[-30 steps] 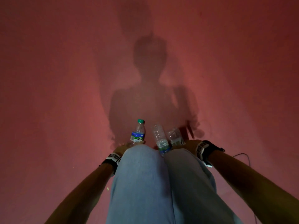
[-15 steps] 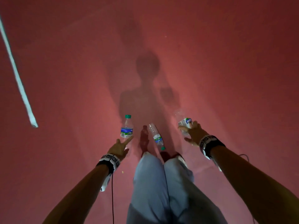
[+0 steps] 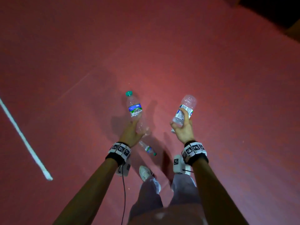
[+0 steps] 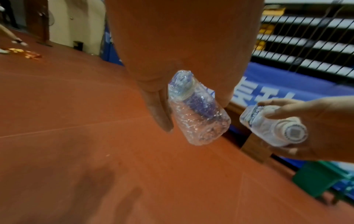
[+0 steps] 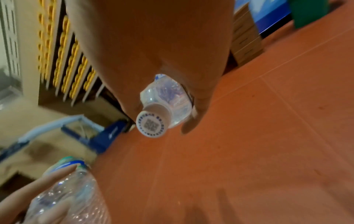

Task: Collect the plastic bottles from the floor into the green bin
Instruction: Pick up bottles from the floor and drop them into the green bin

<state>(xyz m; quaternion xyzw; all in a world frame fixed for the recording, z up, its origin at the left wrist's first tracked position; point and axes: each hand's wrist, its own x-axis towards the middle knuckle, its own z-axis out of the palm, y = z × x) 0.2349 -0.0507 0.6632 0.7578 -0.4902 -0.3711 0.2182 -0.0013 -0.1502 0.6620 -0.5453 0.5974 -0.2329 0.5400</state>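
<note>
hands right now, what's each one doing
Left hand: holding the green-capped bottle.
Right hand: holding the white-capped bottle.

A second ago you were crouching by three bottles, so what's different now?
Both hands rose: the left hand lifted the green-capped bottle, and the right hand lifted the white-capped bottle. The third bottle stayed lying on the red floor.
</note>
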